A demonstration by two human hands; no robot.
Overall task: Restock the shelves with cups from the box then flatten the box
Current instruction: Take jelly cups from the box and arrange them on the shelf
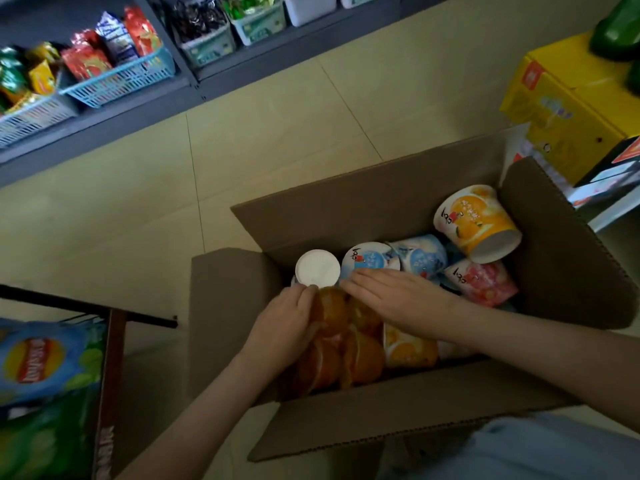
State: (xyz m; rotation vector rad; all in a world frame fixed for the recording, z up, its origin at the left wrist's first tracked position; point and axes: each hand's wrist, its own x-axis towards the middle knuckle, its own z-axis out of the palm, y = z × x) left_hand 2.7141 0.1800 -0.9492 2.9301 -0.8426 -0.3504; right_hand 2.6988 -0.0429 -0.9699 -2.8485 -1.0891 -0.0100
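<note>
An open brown cardboard box (pixel 381 209) stands on the floor with its flaps spread. Inside lie several cups on their sides: an orange-printed cup (pixel 476 221) at the far right, blue cups (pixel 420 256), a pink cup (pixel 479 282), and a cup showing its white base (pixel 317 266). At the box's near left sit orange cups (pixel 332 327). My left hand (pixel 282 327) grips the side of these orange cups, fingers curled. My right hand (pixel 391 297) lies flat on top of them with straight fingers.
Grey shelves (pixel 166 98) with baskets of snack packets run along the far left. A yellow carton (pixel 568 109) stands at the right behind the box. A rack with chip bags (pixel 45 362) is at the near left. Tiled floor lies between box and shelves.
</note>
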